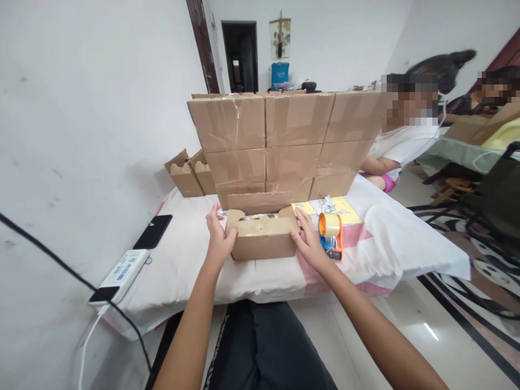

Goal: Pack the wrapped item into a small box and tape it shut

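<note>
The person's left hand [221, 237] and right hand [309, 239], apart, press opposite ends of the open cardboard box [266, 246] between them, which looks stiff-walled but likely to buckle if squeezed, so its lower corners seem the surest hold.

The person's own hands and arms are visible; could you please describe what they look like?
The left hand and right hand wear no gloves; no sleeve, watch or bracelet shows on the left forearm or the right forearm.
</note>
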Action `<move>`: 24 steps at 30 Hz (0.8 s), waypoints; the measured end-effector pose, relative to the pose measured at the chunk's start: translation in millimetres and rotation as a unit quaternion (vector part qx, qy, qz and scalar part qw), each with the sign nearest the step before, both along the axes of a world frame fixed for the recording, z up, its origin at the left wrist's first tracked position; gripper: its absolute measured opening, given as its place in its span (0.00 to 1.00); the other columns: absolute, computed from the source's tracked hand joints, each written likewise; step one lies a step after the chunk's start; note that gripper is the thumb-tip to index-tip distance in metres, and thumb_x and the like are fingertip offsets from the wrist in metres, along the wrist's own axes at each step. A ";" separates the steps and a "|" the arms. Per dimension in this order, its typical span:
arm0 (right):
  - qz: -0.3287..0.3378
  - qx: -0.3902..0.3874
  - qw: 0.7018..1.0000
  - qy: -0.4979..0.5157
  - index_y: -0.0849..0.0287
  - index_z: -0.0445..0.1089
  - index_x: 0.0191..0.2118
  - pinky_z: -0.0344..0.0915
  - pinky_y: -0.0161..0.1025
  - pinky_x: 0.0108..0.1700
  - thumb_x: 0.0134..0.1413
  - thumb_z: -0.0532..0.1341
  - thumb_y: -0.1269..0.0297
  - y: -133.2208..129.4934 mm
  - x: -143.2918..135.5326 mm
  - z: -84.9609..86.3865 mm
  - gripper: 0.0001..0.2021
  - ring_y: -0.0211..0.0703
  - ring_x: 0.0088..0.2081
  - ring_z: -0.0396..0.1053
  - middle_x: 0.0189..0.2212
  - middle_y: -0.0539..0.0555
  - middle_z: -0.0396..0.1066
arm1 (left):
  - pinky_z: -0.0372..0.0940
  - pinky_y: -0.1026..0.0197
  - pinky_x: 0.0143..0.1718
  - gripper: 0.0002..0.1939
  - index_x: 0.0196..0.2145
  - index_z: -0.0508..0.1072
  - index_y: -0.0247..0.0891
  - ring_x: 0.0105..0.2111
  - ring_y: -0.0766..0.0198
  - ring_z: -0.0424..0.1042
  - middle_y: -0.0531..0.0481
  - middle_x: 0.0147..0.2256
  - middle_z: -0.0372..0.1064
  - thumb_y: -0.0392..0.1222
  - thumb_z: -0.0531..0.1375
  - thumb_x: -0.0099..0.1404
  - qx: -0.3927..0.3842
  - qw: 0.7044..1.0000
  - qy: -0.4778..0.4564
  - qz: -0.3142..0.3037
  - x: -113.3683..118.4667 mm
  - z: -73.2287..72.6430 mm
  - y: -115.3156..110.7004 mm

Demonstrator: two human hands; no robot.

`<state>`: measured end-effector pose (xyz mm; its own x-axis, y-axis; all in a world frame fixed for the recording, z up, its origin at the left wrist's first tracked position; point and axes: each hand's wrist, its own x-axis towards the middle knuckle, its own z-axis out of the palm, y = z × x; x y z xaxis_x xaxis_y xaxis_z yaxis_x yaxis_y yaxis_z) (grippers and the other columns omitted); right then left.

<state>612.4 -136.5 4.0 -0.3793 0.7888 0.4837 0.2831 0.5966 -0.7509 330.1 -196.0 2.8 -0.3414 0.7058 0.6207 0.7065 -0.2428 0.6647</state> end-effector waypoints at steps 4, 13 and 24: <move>0.014 -0.082 0.996 0.041 0.48 0.48 0.73 0.45 0.52 0.73 0.66 0.54 0.48 -1.7 -3.4 -5.3 0.34 0.48 0.73 0.45 0.74 0.54 0.46 | 0.48 0.31 0.63 0.45 0.71 0.47 0.49 0.69 0.40 0.48 0.40 0.68 0.56 0.33 0.56 0.59 -0.115 0.976 0.186 -0.016 6.3 35.6 4.9; -0.007 -0.137 0.987 0.084 0.51 0.56 0.70 0.68 0.50 0.60 0.61 0.61 0.51 -5.3 0.9 1.2 0.34 0.54 0.67 0.60 0.70 0.59 0.56 | 0.39 0.33 0.66 0.44 0.71 0.51 0.46 0.67 0.43 0.54 0.40 0.67 0.58 0.31 0.54 0.58 -0.128 0.929 0.345 -0.037 17.4 68.9 8.0; -0.039 -0.144 0.976 0.156 0.57 0.72 0.58 0.71 0.50 0.57 0.53 0.69 0.52 7.5 2.1 -9.9 0.28 0.56 0.59 0.72 0.58 0.61 0.73 | 0.59 0.45 0.52 0.32 0.62 0.68 0.49 0.52 0.43 0.67 0.41 0.54 0.70 0.57 0.65 0.63 -0.133 0.915 0.378 -0.051 40.6 28.4 -10.0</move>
